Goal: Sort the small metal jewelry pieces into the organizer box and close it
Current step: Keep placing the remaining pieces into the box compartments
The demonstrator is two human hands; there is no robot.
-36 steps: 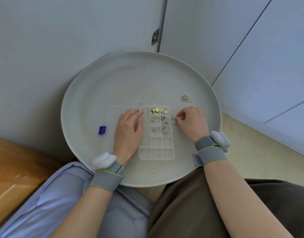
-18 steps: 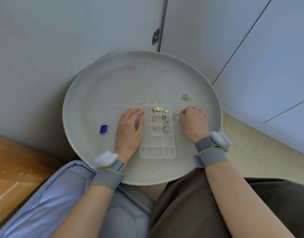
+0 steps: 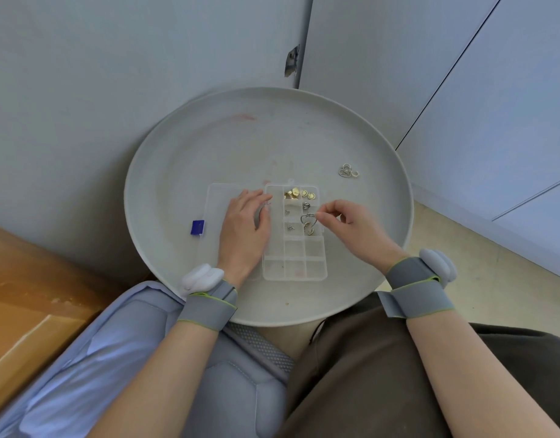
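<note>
A clear plastic organizer box point(image 3: 294, 267) lies open on a round grey tray point(image 3: 209, 137), its lid point(image 3: 218, 197) folded out to the left. Gold pieces point(image 3: 296, 194) fill a top compartment and small silver pieces sit in the ones below. My right hand point(image 3: 351, 226) pinches a silver heart-shaped piece point(image 3: 307, 219) by its top, over the box's right column. My left hand point(image 3: 245, 229) rests flat on the lid and the box's left edge. A small cluster of silver pieces point(image 3: 348, 171) lies loose on the tray to the upper right.
A small blue square point(image 3: 197, 227) lies on the tray left of the lid. The tray rests on my lap against a grey wall corner. A wooden surface point(image 3: 25, 295) is at the left. Both wrists wear grey straps with white pods.
My right hand picked up a silver heart piece from the tray beside the box and carried it left over the box's compartments. My left hand stayed on the lid.
</note>
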